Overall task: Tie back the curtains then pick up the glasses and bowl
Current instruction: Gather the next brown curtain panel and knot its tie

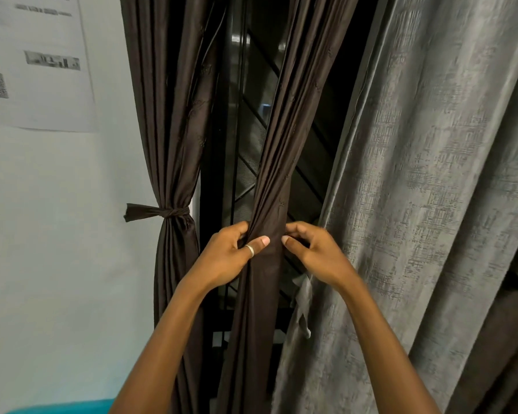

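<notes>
Now my left hand [232, 252] and right hand [308, 249] clasp the brown curtain [269, 204] from either side; its bundle runs upright between them.

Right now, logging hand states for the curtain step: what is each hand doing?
Left hand: grips the gathered brown curtain.
Right hand: fingers curled, pinching the same curtain's right edge.
</notes>
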### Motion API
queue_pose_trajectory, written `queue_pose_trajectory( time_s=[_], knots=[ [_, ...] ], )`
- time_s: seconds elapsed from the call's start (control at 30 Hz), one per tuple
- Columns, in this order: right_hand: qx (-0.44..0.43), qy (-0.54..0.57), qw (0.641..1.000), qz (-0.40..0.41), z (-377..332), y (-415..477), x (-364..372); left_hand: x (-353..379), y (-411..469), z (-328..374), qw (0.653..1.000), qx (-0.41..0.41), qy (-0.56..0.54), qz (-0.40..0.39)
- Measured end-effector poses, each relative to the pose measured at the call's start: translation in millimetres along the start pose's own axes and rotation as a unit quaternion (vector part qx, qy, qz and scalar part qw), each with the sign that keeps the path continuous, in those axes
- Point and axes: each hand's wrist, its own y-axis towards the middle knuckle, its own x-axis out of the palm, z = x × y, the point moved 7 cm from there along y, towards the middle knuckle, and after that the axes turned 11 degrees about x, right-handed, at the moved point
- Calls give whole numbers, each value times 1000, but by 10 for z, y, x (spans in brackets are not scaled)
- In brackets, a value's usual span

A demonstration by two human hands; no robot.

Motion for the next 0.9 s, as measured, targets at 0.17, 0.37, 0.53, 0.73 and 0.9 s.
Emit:
queue_pose_trajectory(
  time_s=[0.17, 0.37, 0.53, 0.73, 0.9],
  knots=[
    [17, -75, 991, 111, 49, -54, -102, -64, 20, 16, 997, -6, 75, 23],
    [49, -99, 970, 216, 47, -184, -140, -156, 50, 73, 962, -32, 232, 140],
    [88, -21, 967, 237, 99, -224, 17, -58, 59, 126, 945, -78, 243, 203],
    [129, 221, 954, 153, 174, -242, 181, -20, 46, 0, 964, -100, 90, 228],
    [118, 306, 942, 75, 147, -277, 322, -63, 46, -10, 964, -102, 102, 223]
  ],
)
